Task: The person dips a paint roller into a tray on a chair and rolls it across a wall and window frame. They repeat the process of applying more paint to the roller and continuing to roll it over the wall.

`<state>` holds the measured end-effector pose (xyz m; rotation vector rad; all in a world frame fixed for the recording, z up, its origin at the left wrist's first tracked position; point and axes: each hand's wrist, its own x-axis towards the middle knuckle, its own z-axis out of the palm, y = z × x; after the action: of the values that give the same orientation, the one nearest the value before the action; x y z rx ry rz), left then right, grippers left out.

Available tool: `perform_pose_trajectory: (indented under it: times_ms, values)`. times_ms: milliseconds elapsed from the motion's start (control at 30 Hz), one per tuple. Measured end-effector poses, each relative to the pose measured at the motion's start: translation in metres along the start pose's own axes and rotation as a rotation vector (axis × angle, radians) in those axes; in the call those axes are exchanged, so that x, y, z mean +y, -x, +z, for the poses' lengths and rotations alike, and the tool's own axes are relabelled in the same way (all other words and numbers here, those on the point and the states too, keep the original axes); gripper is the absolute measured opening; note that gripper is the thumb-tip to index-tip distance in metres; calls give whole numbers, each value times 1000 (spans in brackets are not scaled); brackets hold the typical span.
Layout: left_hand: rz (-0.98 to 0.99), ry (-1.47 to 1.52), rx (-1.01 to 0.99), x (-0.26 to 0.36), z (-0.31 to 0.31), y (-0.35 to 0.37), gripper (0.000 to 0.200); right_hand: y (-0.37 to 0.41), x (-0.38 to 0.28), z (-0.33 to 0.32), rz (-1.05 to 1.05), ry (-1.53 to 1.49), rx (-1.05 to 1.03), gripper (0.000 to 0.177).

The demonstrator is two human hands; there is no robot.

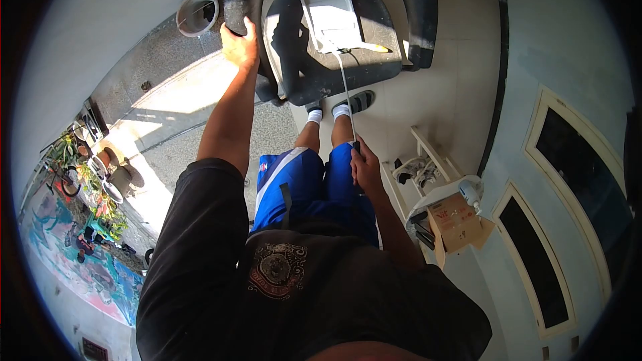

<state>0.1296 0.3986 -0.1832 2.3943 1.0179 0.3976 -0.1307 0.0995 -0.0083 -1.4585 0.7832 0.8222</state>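
Observation:
My left hand [239,45] reaches forward and grips the left rim of a large black rubber tube [414,7] that curves around in front of me. Inside the ring stands a grey flat dustpan-like piece [328,3] on a long thin handle [345,87]. My right hand [364,167] is closed around the lower end of that handle, close to my right thigh. Below the tube I see my blue shorts [301,187], white socks and sandals [361,101] on the pale tiled floor.
A white round pipe opening [196,13] sits at the wall to the upper left. To the right stand a white shoe rack [428,160] with shoes and a cardboard box [458,222]. Dark windows [575,160] line the right wall. Plants and bicycles [80,167] lie far left.

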Motion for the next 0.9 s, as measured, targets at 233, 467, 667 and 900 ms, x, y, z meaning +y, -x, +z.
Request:
perform_pose_trajectory:
  times_ms: [233, 467, 667, 900]
  values:
    - [-16, 7, -26, 6, -6, 3, 66, -15, -12, -21, 95, 17, 11, 49]
    - [-6, 1, -9, 10, -7, 2, 61, -74, -61, -20, 82, -28, -39, 50]
    - [47, -2, 43, 2, -1, 1, 65, -70, -45, -6, -175, 127, 30, 45]
    - [21, 189, -233, 3, -16, -14, 72, -1, 37, -16, -601, 392, 276, 51]
